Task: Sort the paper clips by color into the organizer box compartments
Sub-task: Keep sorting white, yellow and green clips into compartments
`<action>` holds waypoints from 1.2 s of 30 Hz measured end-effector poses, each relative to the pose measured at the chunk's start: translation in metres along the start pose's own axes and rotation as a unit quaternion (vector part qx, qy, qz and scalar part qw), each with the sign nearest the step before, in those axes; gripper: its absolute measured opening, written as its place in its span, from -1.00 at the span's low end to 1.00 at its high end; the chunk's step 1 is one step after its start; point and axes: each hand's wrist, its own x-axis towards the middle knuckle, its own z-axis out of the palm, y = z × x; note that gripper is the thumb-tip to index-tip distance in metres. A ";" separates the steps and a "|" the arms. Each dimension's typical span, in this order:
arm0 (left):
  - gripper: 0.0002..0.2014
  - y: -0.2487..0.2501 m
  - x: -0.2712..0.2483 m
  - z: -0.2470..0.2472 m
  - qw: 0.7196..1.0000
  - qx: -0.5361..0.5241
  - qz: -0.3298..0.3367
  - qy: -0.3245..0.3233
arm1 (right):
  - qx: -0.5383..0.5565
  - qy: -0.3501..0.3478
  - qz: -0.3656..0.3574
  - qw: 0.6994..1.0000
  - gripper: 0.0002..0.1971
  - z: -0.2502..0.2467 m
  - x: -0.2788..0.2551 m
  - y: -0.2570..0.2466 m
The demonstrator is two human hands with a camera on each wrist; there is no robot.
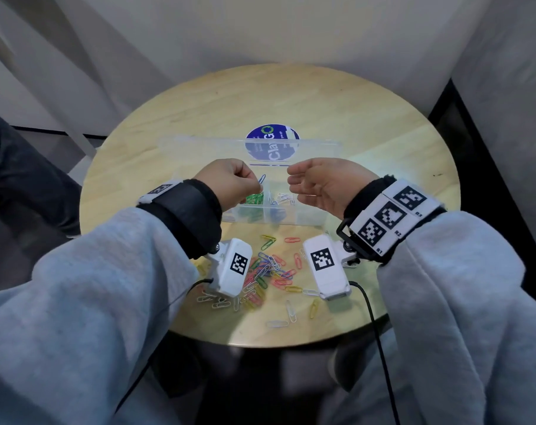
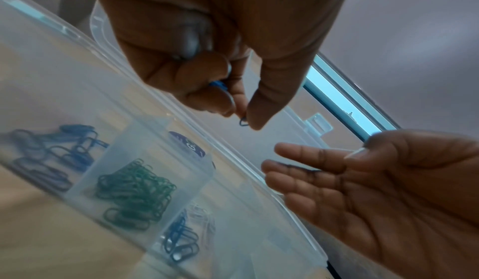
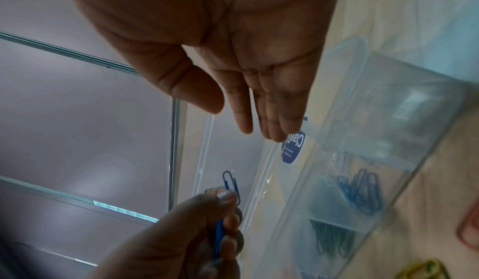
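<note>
1. The left hand [image 1: 230,184] hovers above the clear plastic organizer box [image 1: 273,216], its grip pinching a blue wire paper clip [image 1: 261,179] between thumb and fingertips, the clip pointing toward 1 o'clock.
2. Below it, green paper clips [image 1: 254,198] fill one compartment; blue ones [image 2: 178,240] lie in a neighbouring one.
3. At 6 o'clock on the round wooden tabletop [image 1: 337,111], a loose pile of mixed-colour paper clips [image 1: 269,271] lies.
4. The right hand [image 1: 325,185] hangs palm-up beside the left, fingers relaxed, its grip released and holding nothing.

Left hand [image 1: 231,182] pinches a blue clip [image 1: 261,179] above the clear organizer box [image 1: 279,217], right hand [image 1: 325,184] hovers open beside it, mixed clips [image 1: 269,271] scattered nearer.
</note>
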 end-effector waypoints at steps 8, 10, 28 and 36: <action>-0.80 0.001 0.002 -0.001 1.000 0.025 -0.009 0.004 | -0.070 -0.020 -0.035 0.997 -0.78 -0.012 -0.006 0.002; -0.80 -0.003 0.004 -0.006 0.998 0.051 -0.020 0.029 | -0.097 -0.019 -0.036 0.994 -0.78 -0.011 -0.006 0.003; -0.91 -0.024 0.021 -0.034 0.991 0.066 -0.078 0.091 | -0.158 -0.015 -0.038 0.987 -0.83 -0.004 0.001 0.008; -0.78 -0.030 0.014 -0.029 0.973 0.188 -0.022 0.128 | -0.298 0.038 -0.104 0.948 -0.89 -0.005 0.000 0.012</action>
